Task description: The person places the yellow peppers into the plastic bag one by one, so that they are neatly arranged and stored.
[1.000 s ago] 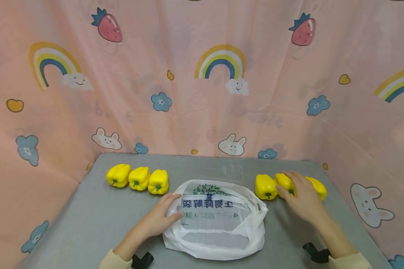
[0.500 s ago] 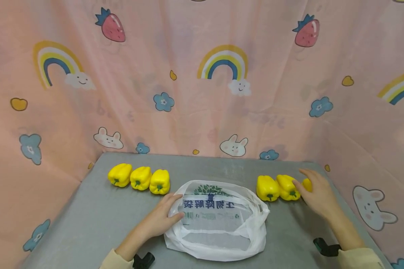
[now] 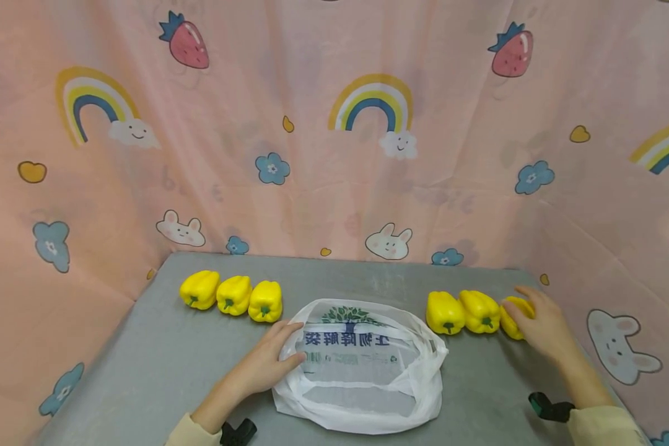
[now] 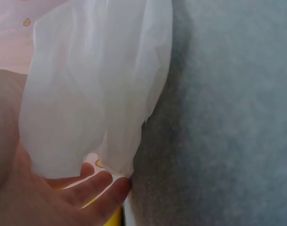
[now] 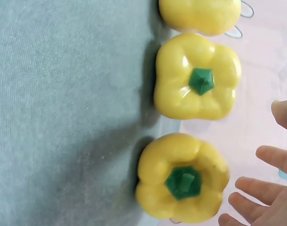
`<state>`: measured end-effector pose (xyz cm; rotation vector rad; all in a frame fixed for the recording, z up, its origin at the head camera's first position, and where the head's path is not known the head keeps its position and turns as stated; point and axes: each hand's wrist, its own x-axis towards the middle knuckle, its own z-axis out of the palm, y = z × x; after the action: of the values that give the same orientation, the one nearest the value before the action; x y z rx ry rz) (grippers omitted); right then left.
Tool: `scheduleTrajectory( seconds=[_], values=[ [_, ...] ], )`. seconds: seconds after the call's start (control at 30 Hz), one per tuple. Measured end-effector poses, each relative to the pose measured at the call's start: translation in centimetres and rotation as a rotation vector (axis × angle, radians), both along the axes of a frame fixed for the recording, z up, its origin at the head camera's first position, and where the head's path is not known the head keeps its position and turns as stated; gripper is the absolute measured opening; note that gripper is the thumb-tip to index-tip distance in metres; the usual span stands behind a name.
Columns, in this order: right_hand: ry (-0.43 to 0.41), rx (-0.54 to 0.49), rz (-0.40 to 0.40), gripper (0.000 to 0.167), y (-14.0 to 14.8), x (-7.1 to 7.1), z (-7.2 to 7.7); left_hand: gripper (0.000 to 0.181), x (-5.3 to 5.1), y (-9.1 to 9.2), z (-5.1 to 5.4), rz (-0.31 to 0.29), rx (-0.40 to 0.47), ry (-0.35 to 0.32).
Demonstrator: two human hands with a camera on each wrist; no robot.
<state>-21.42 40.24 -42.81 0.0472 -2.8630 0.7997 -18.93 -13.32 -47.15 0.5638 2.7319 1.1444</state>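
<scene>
Right hand [image 3: 545,329], spread and holding nothing, hovers beside the table's [image 3: 145,371] rightmost pepper [image 5: 183,176]; wrapping its sides evenly should grip best (left hand [image 3: 263,364], fingers extended, touches the bag [image 3: 357,370]).

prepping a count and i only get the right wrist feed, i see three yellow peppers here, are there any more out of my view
Observer: Yes, the head view shows three more yellow peppers in a row toward the left side of the grey table.
Operator: ok good, anything out there that could hold them
Observer: A white plastic bag sits between the two rows, nearer the person, with its mouth spread open.
Operator: and is anything at the bag right now
Observer: Yes, the left grip is at the left side of its mouth.
</scene>
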Motion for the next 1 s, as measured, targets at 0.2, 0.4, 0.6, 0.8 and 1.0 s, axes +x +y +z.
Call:
scheduleTrajectory(
  seconds=[0.2,0.4,0.6,0.8,1.0],
  values=[
    [-0.044,-0.016,-0.028,0.072,1.3,-0.2,-0.7,0.06,-0.1,0.0,0.0,-0.005,-0.003,-0.008],
    [-0.068,-0.018,-0.054,0.071,2.2,-0.4,-1.6,0.061,0.0,0.0,0.0,-0.005,0.002,-0.016],
    [-0.128,-0.047,-0.076,0.075,2.7,-0.5,-2.0,0.061,0.0,-0.1,0.0,-0.013,0.006,-0.014],
    [-0.181,-0.062,-0.092,0.082,3.2,-0.3,-2.0,0.06,0.0,0.0,0.2,-0.01,0.017,-0.011],
    [-0.166,-0.062,-0.079,0.084,3.3,0.1,-2.1,0.061,0.1,0.0,0.4,-0.007,0.004,-0.002]
  ],
)
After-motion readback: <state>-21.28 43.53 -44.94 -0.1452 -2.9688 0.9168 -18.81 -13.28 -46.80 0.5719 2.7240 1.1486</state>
